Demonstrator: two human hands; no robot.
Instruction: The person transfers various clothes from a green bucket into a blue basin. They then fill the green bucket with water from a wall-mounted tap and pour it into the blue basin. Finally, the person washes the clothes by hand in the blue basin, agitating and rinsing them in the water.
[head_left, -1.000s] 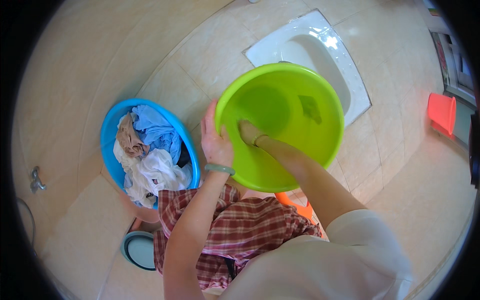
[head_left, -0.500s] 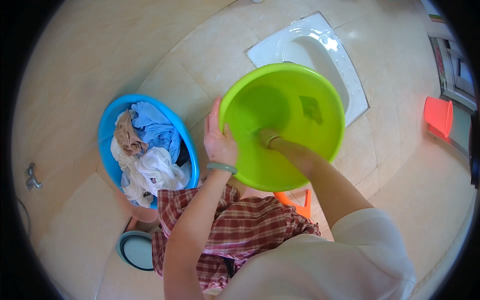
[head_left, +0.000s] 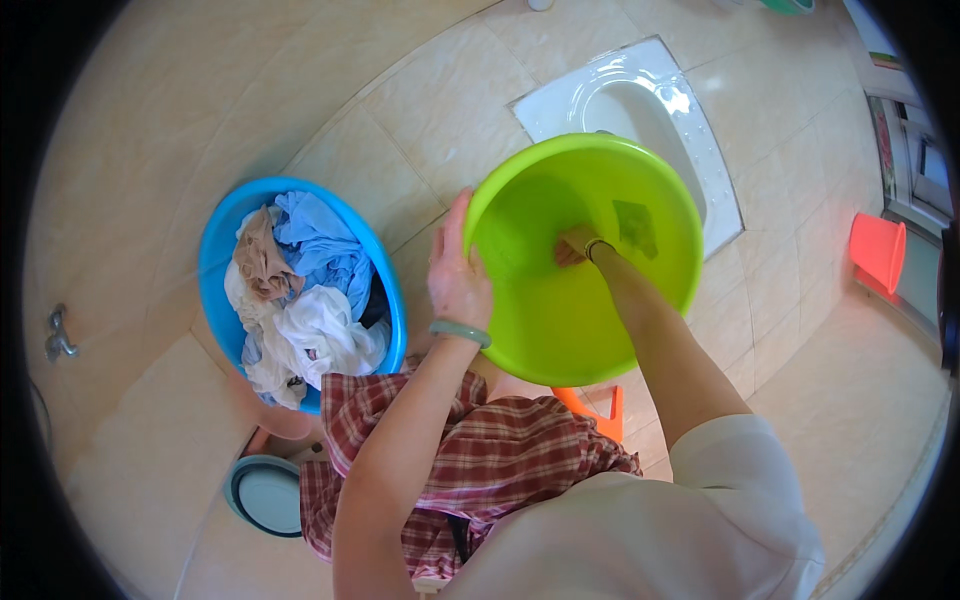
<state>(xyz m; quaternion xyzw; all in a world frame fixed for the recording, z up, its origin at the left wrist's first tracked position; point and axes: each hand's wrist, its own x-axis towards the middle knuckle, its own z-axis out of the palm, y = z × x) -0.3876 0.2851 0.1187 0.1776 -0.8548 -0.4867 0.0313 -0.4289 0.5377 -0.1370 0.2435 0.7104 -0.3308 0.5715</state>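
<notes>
A large lime-green basin [head_left: 555,345] is tipped so that its inside faces me. On its left rim my left hand [head_left: 460,275] is closed, with a pale green bangle on the wrist. Deep inside the basin, my right hand [head_left: 574,247] is curled close to the inner surface, a thin bracelet at its wrist. Whatever its fingers may hold is hidden. A dark, worn patch [head_left: 635,228] marks the basin's inner wall, right of that hand.
Left of the basin stands a blue tub [head_left: 393,345] piled with clothes [head_left: 325,335]. Behind is a white squat toilet [head_left: 600,75]. An orange plastic piece [head_left: 610,420] shows under the basin. A grey-green basin [head_left: 265,495], red bucket [head_left: 877,250] and wall tap [head_left: 60,335] lie around.
Inside the basin my right hand has moved up and to the right. The green basin and my left hand on its rim appear slightly further right.
</notes>
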